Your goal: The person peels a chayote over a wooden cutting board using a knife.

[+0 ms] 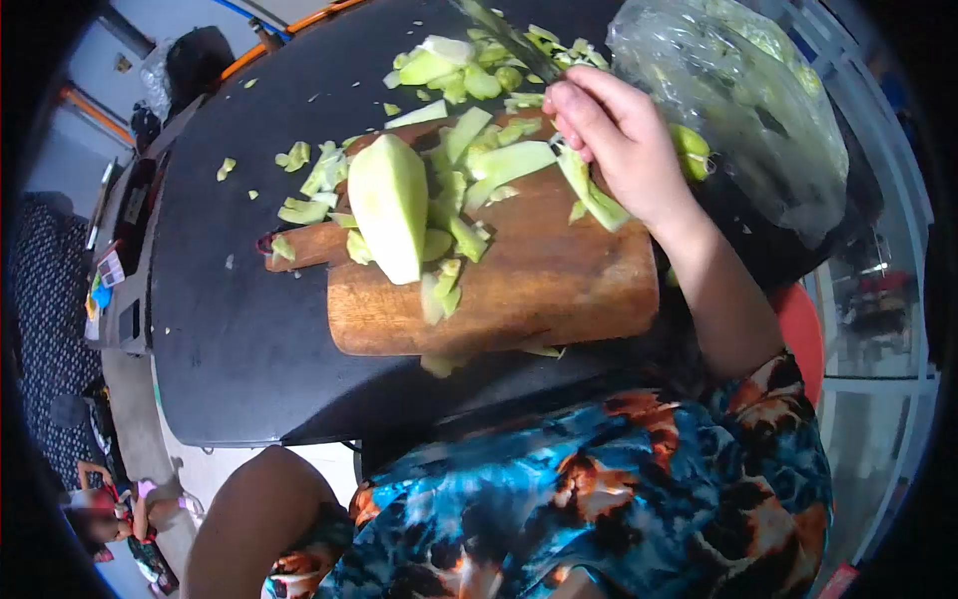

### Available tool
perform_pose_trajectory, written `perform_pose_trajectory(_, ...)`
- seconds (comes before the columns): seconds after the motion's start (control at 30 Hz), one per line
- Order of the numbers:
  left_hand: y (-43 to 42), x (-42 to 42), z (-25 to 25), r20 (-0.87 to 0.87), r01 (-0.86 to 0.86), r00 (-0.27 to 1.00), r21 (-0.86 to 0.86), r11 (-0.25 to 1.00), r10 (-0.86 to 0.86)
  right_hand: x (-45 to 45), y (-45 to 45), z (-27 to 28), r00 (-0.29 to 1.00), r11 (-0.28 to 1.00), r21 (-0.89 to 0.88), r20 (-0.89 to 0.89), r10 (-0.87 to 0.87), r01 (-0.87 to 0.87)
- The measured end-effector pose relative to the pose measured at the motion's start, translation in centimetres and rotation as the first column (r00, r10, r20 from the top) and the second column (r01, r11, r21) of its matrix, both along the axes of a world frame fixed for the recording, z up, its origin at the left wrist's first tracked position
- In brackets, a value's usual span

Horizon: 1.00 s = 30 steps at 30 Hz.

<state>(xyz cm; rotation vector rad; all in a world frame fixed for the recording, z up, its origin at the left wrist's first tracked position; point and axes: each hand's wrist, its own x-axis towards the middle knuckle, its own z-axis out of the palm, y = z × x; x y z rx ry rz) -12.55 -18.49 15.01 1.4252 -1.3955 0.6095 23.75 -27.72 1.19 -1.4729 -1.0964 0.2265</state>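
Note:
My right hand [621,140] is closed around the handle of a knife [511,38], whose blade points up and away to the left over the far side of the cutting board. A large peeled pale-green fruit [387,208], cut with flat faces, lies on the wooden cutting board [489,299]. Green peelings [467,232] are scattered around it, and a long strip of peel [594,190] lies just below my right hand. Of my left hand nothing shows.
A clear plastic bag [738,120] with green fruit inside lies at the right, and a green fruit [691,152] sits beside it. More peelings [454,70] are heaped at the back of the dark table [239,349]. Another person [120,514] is at far lower left.

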Motion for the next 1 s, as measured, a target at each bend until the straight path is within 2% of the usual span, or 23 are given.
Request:
perform_pose_trajectory(0.1, 4.7, -0.4, -1.4, -0.257, -0.16, 0.953, 0.033, 0.987, 0.163, 0.2, 0.0, -0.1, 0.997, 0.995, 0.076, -0.041, 0.07, -0.066)
perform_pose_trajectory(0.13, 6.5, -0.1, -2.2, -0.364, -0.247, 0.897, 0.052, 0.967, 0.249, 0.3, -0.3, 0.6, 0.998, 0.998, 0.01, -0.004, 0.063, -0.063)
perform_pose_trajectory(0.17, 8.0, 0.7, -2.9, -0.461, -0.346, 0.818, 0.084, 0.935, 0.344, 0.2, -0.8, 1.4, 0.992, 0.992, -0.032, -0.002, 0.126, -0.126)
perform_pose_trajectory(0.23, 10.0, 3.3, -4.6, -0.595, -0.555, 0.575, 0.22, 0.802, 0.561, -0.3, -1.5, 2.5, 0.964, 0.975, -0.065, 0.15, 0.218, -0.21)
perform_pose_trajectory(0.27, 10.7, 5.4, -5.4, -0.59, -0.637, 0.431, 0.338, 0.693, 0.683, -0.5, -2.3, 3.4, 0.939, 0.939, -0.216, 0.157, 0.305, -0.269)
perform_pose_trajectory(0.3, 11.2, 7.8, -6.2, -0.528, -0.677, 0.304, 0.465, 0.57, 0.793, -0.7, -3.2, 4.5, 0.907, 0.875, -0.364, 0.151, 0.394, -0.319)
perform_pose_trajectory(0.33, 11.0, 10.1, -7.0, -0.36, -0.735, 0.194, 0.562, 0.378, 0.912, -1.2, -3.8, 5.3, 0.845, 0.833, -0.437, 0.248, 0.473, -0.338)
perform_pose_trajectory(0.37, 11.8, 11.9, -7.8, -0.148, -0.676, 0.206, 0.693, 0.25, 0.967, -2.0, -4.2, 6.0, 0.775, 0.81, -0.475, 0.344, 0.53, -0.344)
perform_pose_trajectory(0.4, 11.9, 13.1, -7.8, 0.123, -0.661, 0.279, 0.744, 0.098, 0.952, -3.0, -4.4, 6.1, 0.747, 0.794, -0.504, 0.366, 0.554, -0.341)
perform_pose_trajectory(0.47, 12.0, 14.9, -9.3, 0.3, -0.6, 0.331, 0.799, -0.046, 0.894, -4.9, -5.2, 5.7, 0.715, 0.761, -0.56, 0.379, 0.587, -0.328)
perform_pose_trajectory(0.5, 12.2, 15.5, -9.9, 0.322, -0.598, 0.356, 0.8, -0.051, 0.877, -5.9, -5.6, 5.2, 0.712, 0.746, -0.588, 0.374, 0.595, -0.314)
perform_pose_trajectory(0.57, 12.6, 16.9, -10.6, 0.365, -0.601, 0.413, 0.797, -0.051, 0.834, -7.8, -6.5, 3.9, 0.6, 0.721, -0.671, 0.51, 0.616, -0.171)
perform_pose_trajectory(0.6, 13.0, 17.3, -10.3, 0.409, -0.608, 0.427, 0.79, -0.078, 0.807, -8.5, -6.7, 3.1, 0.572, 0.733, -0.662, 0.543, 0.615, -0.159)
perform_pose_trajectory(0.7, 12.7, 17.5, -8.9, 0.232, -0.429, 0.235, 0.896, -0.113, 0.944, -9.3, -6.5, 1.1, 0.541, 0.786, -0.602, 0.617, 0.572, -0.144)
perform_pose_trajectory(0.73, 13.1, 17.2, -9.3, 0.204, -0.474, 0.156, 0.874, -0.108, 0.967, -9.1, -6.1, 0.7, 0.531, 0.81, -0.571, 0.649, 0.545, -0.135)
perform_pose_trajectory(0.77, 13.9, 16.7, -9.8, 0.178, -0.537, 0.134, 0.84, -0.08, 0.975, -8.9, -5.6, 0.6, 0.518, 0.833, -0.538, 0.68, 0.518, -0.126)
perform_pose_trajectory(0.8, 15.0, 16.1, -10.4, 0.153, -0.598, 0.115, 0.8, -0.055, 0.982, -8.5, -5.0, 0.7, 0.546, 0.781, -0.62, 0.631, 0.552, -0.074)
perform_pose_trajectory(0.83, 16.0, 15.4, -10.6, 0.126, -0.653, 0.099, 0.757, -0.031, 0.987, -7.7, -3.9, 0.8, 0.582, 0.819, -0.572, 0.651, 0.488, -0.046)
perform_pose_trajectory(0.9, 16.4, 13.9, -10.3, 0.039, -0.688, -0.037, 0.724, -0.054, 0.999, -5.0, -1.1, 0.3, 0.616, 0.789, -0.612, 0.644, 0.454, 0.058)
perform_pose_trajectory(1.0, 15.7, 12.0, -9.6, -0.228, -0.713, -0.223, 0.701, 0.001, 0.948, -0.1, 4.1, 0.1, 0.656, 0.784, -0.573, 0.69, 0.305, 0.238)
